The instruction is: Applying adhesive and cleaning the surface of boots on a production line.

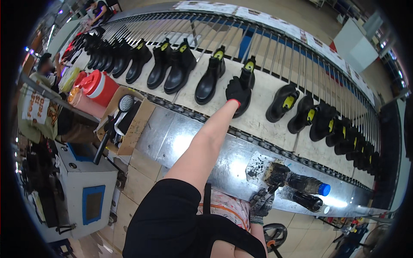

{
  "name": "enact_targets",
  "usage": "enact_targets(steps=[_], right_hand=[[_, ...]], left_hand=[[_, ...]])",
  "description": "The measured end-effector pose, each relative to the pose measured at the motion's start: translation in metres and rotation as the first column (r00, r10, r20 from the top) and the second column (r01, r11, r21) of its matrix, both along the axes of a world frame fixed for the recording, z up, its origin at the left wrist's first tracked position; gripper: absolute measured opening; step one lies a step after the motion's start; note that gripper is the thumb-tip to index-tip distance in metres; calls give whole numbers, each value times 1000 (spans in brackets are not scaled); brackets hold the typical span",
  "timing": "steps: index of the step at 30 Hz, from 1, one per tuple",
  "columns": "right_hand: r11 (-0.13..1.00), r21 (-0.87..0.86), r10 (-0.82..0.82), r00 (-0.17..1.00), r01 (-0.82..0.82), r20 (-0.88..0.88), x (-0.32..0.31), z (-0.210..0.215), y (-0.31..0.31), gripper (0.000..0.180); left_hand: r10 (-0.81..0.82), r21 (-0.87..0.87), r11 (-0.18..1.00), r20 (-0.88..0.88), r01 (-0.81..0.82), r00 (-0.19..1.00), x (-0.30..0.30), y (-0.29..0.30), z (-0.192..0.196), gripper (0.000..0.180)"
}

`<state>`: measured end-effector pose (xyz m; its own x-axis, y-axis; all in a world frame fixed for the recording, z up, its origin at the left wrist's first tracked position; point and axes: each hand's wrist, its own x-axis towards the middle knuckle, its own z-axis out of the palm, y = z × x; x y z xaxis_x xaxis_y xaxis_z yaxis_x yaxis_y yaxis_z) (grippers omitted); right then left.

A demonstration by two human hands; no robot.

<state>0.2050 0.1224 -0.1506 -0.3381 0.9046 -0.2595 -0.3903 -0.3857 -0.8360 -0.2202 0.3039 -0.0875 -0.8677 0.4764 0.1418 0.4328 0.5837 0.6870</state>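
Note:
My left hand point(239, 91), in a black glove with a red cuff, reaches forward onto a black ankle boot point(248, 78) with a yellow-green lining. Its fingers are wrapped over the boot's shaft and instep, and partly hide it. Lower down, my right hand point(261, 203) wears a stained, mottled grey glove. It is closed on the dark handle of a brush point(272, 187), whose far end meets a dark-smeared, brownish container point(278, 173) on the metal ledge. The brush's bristles cannot be made out.
A white conveyor belt point(185, 98) carries several more boots point(210, 81) beside metal rods. Near my right hand lie a blue-capped bottle point(306, 184) and a dark bottle point(307, 200). Leftward are a cardboard box point(137, 124) of tools, a red-and-white jug point(100, 88) and another person point(41, 103).

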Motion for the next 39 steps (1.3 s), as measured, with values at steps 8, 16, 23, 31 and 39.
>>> enact_targets(steps=[8, 16, 23, 31, 39], right_hand=[[987, -158, -28, 979, -4, -204, 1, 3, 3, 45], [925, 321, -47, 776, -204, 629, -17, 63, -16, 68], [993, 99, -100, 889, 61, 447, -36, 111, -30, 52], [998, 53, 5, 906, -31, 424, -19, 91, -43, 58], [997, 81, -31, 937, 3, 347, -27, 112, -29, 52]], left_hand=[[-159, 114, 983, 163, 142, 974, 42, -147, 35, 71], [-119, 196, 978, 261, 68, 958, 127, -261, 36, 59], [-434, 361, 840, -6, 406, 901, 60, -232, 58, 44], [-765, 692, 642, 546, 330, 343, 26, -171, 29, 72], [-976, 907, 19, -75, 420, 206, 52, -219, 93, 78]])
